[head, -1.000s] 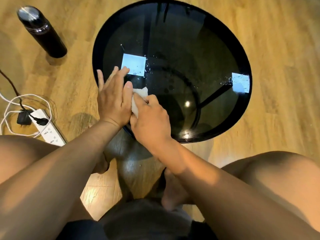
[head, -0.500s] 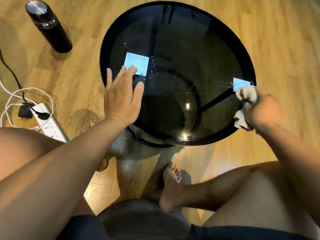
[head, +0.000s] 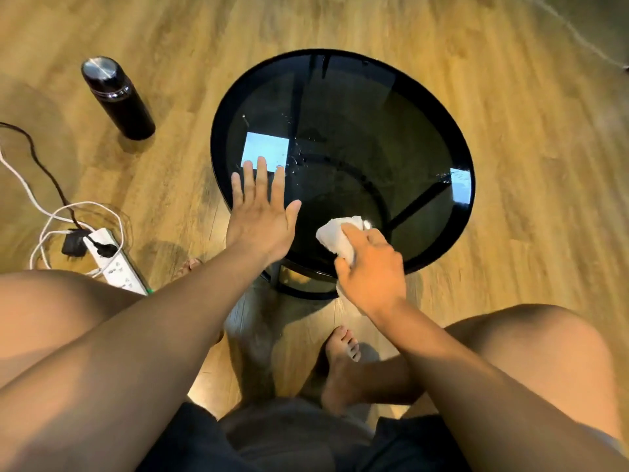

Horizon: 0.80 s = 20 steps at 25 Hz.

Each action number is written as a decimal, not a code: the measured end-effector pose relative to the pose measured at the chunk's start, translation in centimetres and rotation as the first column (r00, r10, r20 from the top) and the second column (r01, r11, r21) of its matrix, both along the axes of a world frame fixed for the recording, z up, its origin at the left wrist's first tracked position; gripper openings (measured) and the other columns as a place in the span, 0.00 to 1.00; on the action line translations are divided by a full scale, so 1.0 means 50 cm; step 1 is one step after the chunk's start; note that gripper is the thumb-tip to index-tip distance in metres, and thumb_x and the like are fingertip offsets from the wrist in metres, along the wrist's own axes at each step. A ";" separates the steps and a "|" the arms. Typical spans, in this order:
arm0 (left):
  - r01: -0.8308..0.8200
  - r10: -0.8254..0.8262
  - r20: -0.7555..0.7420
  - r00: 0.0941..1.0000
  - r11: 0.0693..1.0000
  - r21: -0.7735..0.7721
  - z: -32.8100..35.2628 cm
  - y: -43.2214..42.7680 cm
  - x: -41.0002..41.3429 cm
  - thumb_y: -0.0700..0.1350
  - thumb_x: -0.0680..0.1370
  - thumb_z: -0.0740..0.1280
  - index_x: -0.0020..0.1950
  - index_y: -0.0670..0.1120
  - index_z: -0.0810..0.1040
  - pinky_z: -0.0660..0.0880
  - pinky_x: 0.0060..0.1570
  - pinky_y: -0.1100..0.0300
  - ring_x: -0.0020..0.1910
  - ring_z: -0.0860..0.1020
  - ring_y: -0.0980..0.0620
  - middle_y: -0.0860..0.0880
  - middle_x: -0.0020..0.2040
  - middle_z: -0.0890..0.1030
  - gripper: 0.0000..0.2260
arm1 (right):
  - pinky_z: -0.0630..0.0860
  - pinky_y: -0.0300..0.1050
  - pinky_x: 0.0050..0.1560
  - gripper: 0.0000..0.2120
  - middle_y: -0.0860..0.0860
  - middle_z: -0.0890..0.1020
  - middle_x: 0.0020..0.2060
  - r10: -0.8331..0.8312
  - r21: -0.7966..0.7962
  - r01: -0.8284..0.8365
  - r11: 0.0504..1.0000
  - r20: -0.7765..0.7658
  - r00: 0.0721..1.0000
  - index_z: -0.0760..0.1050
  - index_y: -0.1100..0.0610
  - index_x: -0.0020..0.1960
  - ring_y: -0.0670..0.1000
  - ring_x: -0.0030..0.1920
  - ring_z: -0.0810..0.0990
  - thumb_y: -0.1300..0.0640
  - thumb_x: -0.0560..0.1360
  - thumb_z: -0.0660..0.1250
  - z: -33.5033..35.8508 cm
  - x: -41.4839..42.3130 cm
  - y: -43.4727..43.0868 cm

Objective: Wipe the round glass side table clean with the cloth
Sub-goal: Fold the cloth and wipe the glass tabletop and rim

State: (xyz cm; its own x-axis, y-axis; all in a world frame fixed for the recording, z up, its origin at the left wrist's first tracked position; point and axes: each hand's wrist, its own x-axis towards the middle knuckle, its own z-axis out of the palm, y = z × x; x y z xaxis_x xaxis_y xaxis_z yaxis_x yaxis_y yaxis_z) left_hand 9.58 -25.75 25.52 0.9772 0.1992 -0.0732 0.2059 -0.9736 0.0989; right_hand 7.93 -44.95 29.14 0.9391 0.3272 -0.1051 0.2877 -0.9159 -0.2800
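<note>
Your right hand (head: 369, 267) is clamped around the white cloth (head: 340, 235), pressing it on the near edge of the glass counter (head: 357, 107). Your left hand (head: 260, 216) lies flat, fingers spread, on the near-left rim. A few droplets (head: 296, 155) sit just beyond its fingertips.

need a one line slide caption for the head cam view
Right hand wipes the round glass side table with a white cloth while the left hand rests flat.
</note>
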 end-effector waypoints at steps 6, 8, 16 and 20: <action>-0.041 0.039 -0.124 0.991 0.999 -0.016 0.005 -0.011 -0.028 0.59 0.82 0.39 0.78 0.44 0.36 0.39 0.76 0.44 0.78 0.37 0.40 0.39 0.79 0.36 0.30 | 0.66 0.44 0.40 0.22 0.54 0.74 0.53 0.047 -0.018 -0.049 0.999 -0.098 0.994 0.65 0.49 0.70 0.58 0.47 0.79 0.49 0.77 0.63 0.002 -0.065 0.005; -0.055 0.050 -0.159 0.986 0.998 -0.027 0.007 -0.011 -0.042 0.58 0.82 0.39 0.78 0.44 0.34 0.39 0.76 0.45 0.77 0.35 0.41 0.39 0.78 0.35 0.30 | 0.71 0.45 0.42 0.22 0.54 0.74 0.55 0.026 -0.012 -0.028 1.000 -0.126 0.992 0.64 0.48 0.71 0.57 0.50 0.79 0.48 0.78 0.61 0.008 -0.081 0.011; -0.084 0.072 -0.174 0.982 0.994 -0.063 0.009 0.004 -0.239 0.58 0.82 0.40 0.77 0.44 0.34 0.36 0.75 0.47 0.77 0.35 0.42 0.39 0.79 0.36 0.30 | 0.74 0.45 0.49 0.24 0.55 0.78 0.57 0.254 0.070 -0.245 0.967 -0.221 0.941 0.68 0.49 0.71 0.55 0.53 0.78 0.48 0.76 0.62 0.044 -0.206 0.013; -0.068 0.068 0.004 0.998 0.994 -0.081 0.008 0.029 -0.292 0.54 0.83 0.46 0.79 0.42 0.46 0.42 0.76 0.42 0.78 0.43 0.39 0.37 0.79 0.46 0.28 | 0.74 0.48 0.51 0.25 0.54 0.73 0.61 0.321 0.077 -0.312 0.947 -0.244 0.915 0.64 0.46 0.73 0.56 0.55 0.78 0.46 0.77 0.62 0.044 -0.259 0.033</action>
State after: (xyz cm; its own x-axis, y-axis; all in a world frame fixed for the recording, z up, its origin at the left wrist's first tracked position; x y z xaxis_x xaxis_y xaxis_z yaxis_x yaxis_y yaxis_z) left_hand -5.03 -24.31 25.92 0.9622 0.2588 -0.0851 0.2703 -0.9461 0.1786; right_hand -5.04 -43.32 31.35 0.7306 0.6106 -0.3056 0.4772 -0.7767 -0.4111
